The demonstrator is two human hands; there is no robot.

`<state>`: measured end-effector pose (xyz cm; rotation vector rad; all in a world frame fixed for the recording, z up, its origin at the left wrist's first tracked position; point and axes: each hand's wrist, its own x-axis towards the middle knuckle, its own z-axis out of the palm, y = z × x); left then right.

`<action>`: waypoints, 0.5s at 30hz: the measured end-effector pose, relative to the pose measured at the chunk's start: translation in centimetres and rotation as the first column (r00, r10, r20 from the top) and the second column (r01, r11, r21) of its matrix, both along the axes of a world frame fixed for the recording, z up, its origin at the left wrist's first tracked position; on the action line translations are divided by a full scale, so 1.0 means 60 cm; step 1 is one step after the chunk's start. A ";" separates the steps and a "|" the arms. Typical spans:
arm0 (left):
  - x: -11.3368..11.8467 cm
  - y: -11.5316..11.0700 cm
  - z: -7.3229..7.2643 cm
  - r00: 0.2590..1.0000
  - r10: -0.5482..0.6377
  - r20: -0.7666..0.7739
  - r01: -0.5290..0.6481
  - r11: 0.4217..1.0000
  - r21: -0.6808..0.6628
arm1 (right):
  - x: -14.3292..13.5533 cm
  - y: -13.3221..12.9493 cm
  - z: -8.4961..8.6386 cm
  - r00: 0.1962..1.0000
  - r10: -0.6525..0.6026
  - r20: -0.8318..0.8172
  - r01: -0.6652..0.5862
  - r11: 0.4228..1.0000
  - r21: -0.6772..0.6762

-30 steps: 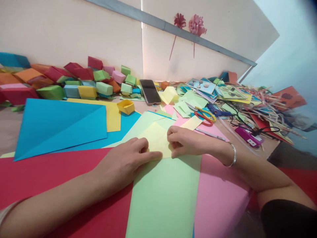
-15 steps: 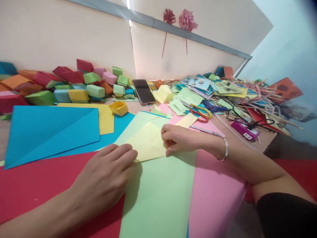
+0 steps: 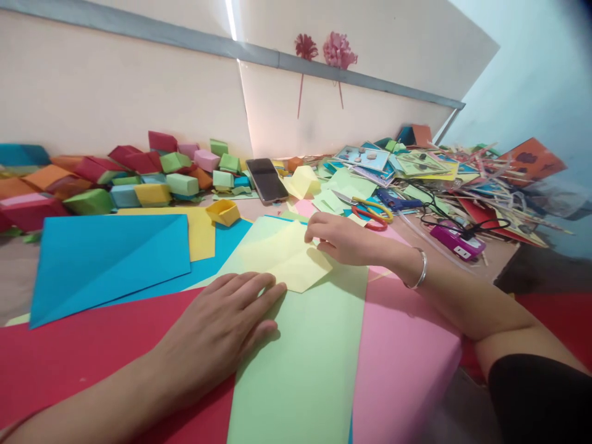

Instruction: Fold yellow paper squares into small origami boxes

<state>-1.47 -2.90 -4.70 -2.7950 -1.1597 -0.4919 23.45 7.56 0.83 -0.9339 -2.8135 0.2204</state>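
Note:
A creased piece of pale yellow paper lies partly folded on a light green sheet. My left hand rests flat, palm down, with its fingers stretched out and its fingertips at the paper's lower left edge. At the paper's upper right edge, my right hand has its fingers curled in toward the thumb on the yellow paper. The exact contact under those fingers is partly hidden.
Red, pink and blue paper cover the table around my hands. A small yellow paper box, a phone, scissors, a glue gun and a purple power socket lie beyond. Folded paper blocks line the back.
My left hand has spread out flatter and shifted right. My right hand has moved up along the yellow paper, whose lower right corner now shows turned. The view has tilted slightly upward.

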 end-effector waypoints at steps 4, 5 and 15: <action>-0.006 0.006 -0.002 0.994 0.105 0.021 -0.105 0.994 0.005 | 0.017 0.002 0.002 0.977 0.028 0.212 -0.069 0.979 0.193; -0.007 0.008 -0.003 0.992 0.124 0.020 -0.124 0.992 -0.006 | 0.016 -0.002 0.002 0.975 0.047 0.218 -0.095 0.972 0.215; -0.004 0.007 -0.004 0.985 0.167 -0.036 -0.169 0.982 -0.084 | -0.018 -0.021 -0.019 0.934 0.294 0.204 -0.322 0.939 0.118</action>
